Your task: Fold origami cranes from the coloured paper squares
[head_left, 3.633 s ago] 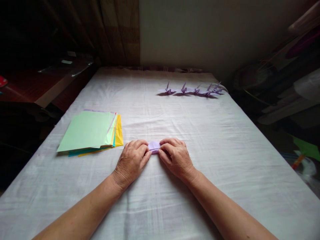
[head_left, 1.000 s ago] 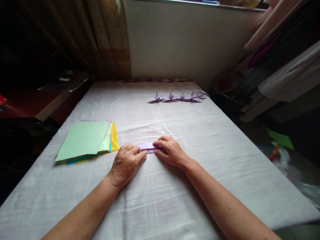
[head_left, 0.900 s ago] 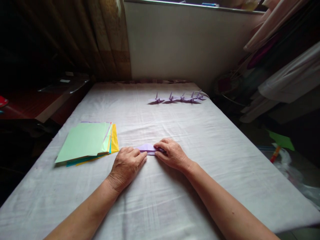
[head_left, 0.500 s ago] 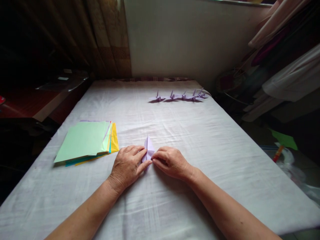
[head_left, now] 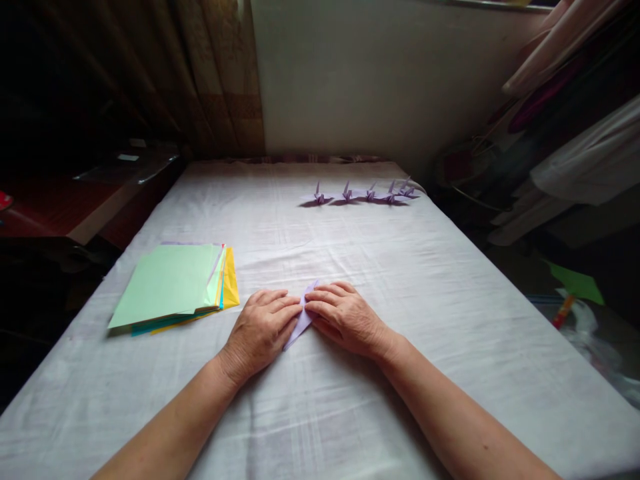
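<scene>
White-clothed desk (head_left: 400,280) stretching ahead under grips. Coloured paper stack (head_left: 173,283) lying left of left grip (head_left: 260,330). Purple cranes (head_left: 363,195) standing far beyond right grip (head_left: 345,317). Both grips pressing flat, fingers extended, pinning folded lilac paper (head_left: 301,319) between them.

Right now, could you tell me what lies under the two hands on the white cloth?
A folded lilac paper lies flat under the fingertips of the left hand and right hand; only its narrow middle strip shows, the rest is covered.
</scene>
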A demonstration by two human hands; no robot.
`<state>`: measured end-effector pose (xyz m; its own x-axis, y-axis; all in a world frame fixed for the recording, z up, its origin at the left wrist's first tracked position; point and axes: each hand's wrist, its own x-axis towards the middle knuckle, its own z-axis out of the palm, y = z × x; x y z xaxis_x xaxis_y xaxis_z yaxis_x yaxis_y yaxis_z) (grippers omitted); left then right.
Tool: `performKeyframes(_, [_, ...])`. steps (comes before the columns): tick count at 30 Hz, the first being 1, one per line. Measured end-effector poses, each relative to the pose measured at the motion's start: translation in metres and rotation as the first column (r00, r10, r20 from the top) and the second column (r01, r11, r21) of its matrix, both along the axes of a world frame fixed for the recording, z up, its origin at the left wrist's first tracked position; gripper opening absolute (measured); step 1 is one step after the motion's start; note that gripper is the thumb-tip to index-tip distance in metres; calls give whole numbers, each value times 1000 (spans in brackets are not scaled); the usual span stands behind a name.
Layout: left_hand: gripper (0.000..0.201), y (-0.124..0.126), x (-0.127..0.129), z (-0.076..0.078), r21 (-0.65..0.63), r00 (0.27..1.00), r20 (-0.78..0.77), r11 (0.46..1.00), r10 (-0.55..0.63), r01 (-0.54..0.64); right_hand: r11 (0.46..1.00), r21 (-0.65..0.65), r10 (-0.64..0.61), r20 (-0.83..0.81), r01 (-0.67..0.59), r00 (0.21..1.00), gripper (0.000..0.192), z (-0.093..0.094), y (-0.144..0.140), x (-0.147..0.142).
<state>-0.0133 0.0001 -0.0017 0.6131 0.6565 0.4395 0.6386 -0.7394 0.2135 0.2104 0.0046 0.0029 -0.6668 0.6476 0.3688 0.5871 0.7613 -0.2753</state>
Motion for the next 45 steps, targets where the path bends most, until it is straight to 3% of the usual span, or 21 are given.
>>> performKeyframes(7, [21,-16,8,13,30,997,-76,999,23,-20,996,70,-59,-2,59,998,16,-4,-6,-5])
performKeyframes(12, [19,-11,-1,10,122,991,-131,992,-28,44,993,82,-88,20,86,996,18,-2,-12,-9])
performKeyframes(17, [23,-6,-13,8,125,984,-160,987,-76,97,996,36,-85,-39,86,996,18,-6,-13,-11])
performKeyframes(23, [15,-14,-2,10,9,998,-50,999,33,-33,991,-115,-94,-200,72,975,12,-14,-9,-10])
performKeyframes(31, [12,-16,6,7,-167,988,62,977,145,-133,963,-213,-213,-241,163,947,10,-18,-7,-14])
performKeyframes(45, [8,-13,8,5,-240,971,123,956,204,-170,917,-323,-333,-295,235,895,9,-15,-5,-24])
